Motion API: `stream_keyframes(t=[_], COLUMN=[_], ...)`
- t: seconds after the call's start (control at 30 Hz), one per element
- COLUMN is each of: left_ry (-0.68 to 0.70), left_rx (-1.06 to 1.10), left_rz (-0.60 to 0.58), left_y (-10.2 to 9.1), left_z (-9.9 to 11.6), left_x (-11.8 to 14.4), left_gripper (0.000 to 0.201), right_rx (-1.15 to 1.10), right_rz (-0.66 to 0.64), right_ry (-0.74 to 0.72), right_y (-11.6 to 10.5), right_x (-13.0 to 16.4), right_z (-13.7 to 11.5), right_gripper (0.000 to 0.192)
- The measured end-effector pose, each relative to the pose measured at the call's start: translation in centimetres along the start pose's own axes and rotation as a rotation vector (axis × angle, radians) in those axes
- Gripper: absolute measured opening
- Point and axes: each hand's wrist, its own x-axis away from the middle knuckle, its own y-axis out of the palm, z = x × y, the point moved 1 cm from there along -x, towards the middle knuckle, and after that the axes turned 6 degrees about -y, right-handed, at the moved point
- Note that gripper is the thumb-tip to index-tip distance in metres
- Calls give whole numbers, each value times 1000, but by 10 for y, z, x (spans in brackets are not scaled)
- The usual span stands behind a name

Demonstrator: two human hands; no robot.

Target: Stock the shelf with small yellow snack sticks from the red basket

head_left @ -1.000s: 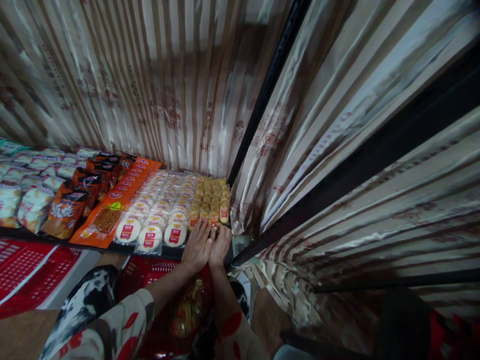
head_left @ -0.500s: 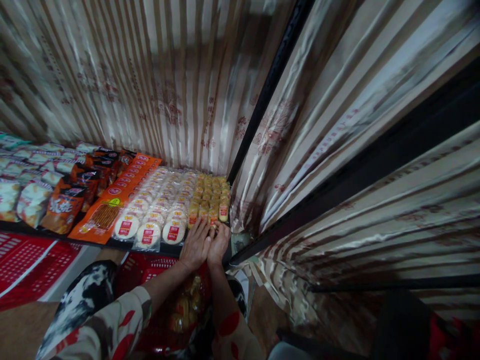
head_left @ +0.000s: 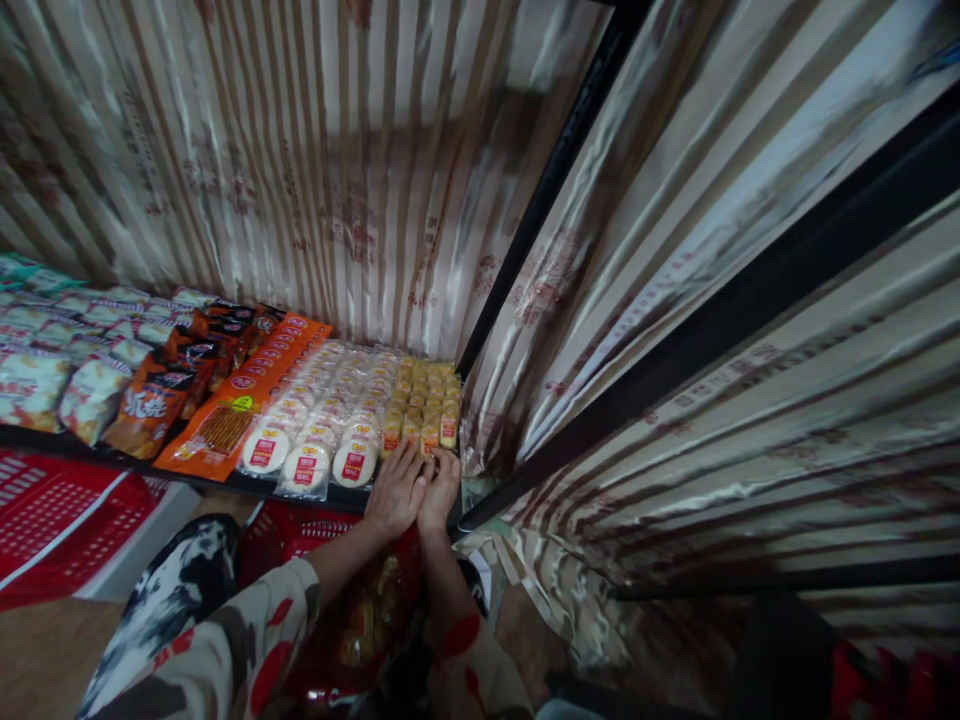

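Small yellow-wrapped snack packets point(head_left: 424, 395) with red labels stand in tight rows at the right end of the shelf. My left hand point(head_left: 397, 490) lies against the front of these rows, its fingers stretched out over the packets. Right beside it, with the thumbs side by side, my right hand point(head_left: 439, 490) has its fingers curled in at the front row; what they hold, if anything, is hidden. Left of the yellow packets are rows of round white crackers point(head_left: 355, 463) in clear wrap. Below my hands, a red basket point(head_left: 300, 532) contains more yellow-wrapped packets point(head_left: 367, 625).
An orange bag of sticks point(head_left: 217, 430), orange-brown snack bags point(head_left: 146, 412) and white snack bags point(head_left: 94, 398) fill the shelf leftward. Striped curtains point(head_left: 360, 180) hang behind and to the right. A dark post point(head_left: 540, 200) rises at the shelf's corner. Another red basket point(head_left: 67, 520) stands lower left.
The view has shifted slightly, so the shelf goods appear a little further right. Both hands stay at the front of the yellow packets with almost the same pose.
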Motion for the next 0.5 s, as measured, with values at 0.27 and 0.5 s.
stream_keyframes(t=[0.27,0.5], left_ry=[28,47], left_rx=[159,216], left_rz=[21,5], left_y=[-5,-7], left_z=[6,-4], left_x=[29,69], left_gripper=[43,44], right_rx=[-24,-47], right_rz=[-13,-58], right_ry=[22,10], right_y=[-11,-19], right_x=[34,72], right_z=[-8,-29], right_gripper=[33,32])
